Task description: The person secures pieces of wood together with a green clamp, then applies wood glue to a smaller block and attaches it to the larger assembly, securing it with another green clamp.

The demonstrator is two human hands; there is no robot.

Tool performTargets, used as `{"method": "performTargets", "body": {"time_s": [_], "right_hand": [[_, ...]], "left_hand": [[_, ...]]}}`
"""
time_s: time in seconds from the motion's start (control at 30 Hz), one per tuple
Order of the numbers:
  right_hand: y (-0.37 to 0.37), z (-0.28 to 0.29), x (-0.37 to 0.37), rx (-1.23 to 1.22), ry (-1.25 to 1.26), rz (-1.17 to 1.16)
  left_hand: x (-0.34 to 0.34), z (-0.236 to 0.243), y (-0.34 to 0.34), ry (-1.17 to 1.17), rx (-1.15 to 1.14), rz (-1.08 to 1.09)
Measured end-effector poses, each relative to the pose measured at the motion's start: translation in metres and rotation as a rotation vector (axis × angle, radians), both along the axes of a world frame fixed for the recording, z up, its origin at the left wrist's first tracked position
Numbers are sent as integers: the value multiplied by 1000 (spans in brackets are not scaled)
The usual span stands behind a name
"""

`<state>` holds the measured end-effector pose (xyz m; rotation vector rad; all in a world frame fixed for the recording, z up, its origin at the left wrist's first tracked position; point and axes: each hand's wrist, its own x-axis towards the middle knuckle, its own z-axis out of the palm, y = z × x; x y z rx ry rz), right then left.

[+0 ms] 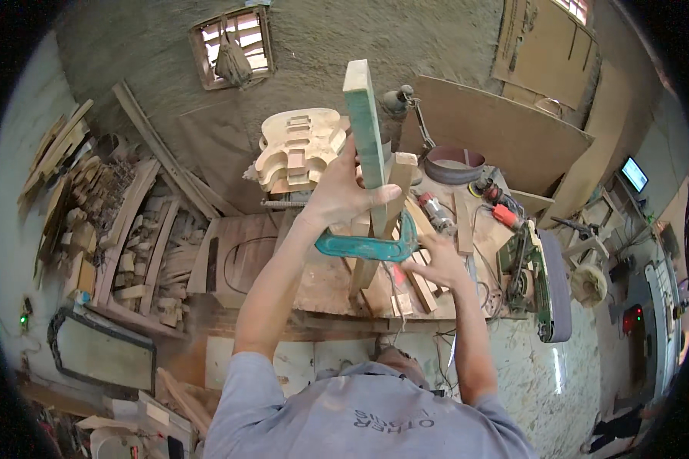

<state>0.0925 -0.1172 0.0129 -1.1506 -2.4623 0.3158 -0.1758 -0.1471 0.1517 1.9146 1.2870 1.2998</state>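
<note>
My left hand [348,195] is wrapped round a long wooden bar [369,138] with a greenish side, its far end rising toward the wall. A teal C-clamp [364,247] lies across just below that hand, round the bar and a second wooden piece [400,180] crossing beside it. At the clamp's right end is my right hand [442,264], thumb and fingers bent about its screw side; the screw itself is mostly hidden. Beneath both hands, several loose wood strips [421,291] lie on the workbench [321,287].
Pale guitar bodies [298,141] are stacked at the back left. Power tools [505,214], a round brown tub [455,164] and a desk lamp [398,99] occupy the bench's right. A belt sander [551,287] stands at its right end. Scrap wood [142,252] fills racks on the left.
</note>
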Motion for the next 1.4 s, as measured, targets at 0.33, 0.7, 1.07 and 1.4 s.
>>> {"method": "performTargets", "body": {"time_s": [0.33, 0.7, 1.07, 1.4], "right_hand": [[14, -33, 5, 66, 10, 140], [-58, -62, -19, -285, 409, 178], [-135, 57, 65, -759, 575, 561], [-164, -63, 131, -725, 966, 238]], "left_hand": [[-37, -120, -75, -976, 517, 649], [52, -196, -40, -564, -55, 545], [85, -151, -101, -629, 49, 597], [127, -89, -131, -952, -174, 513]]}}
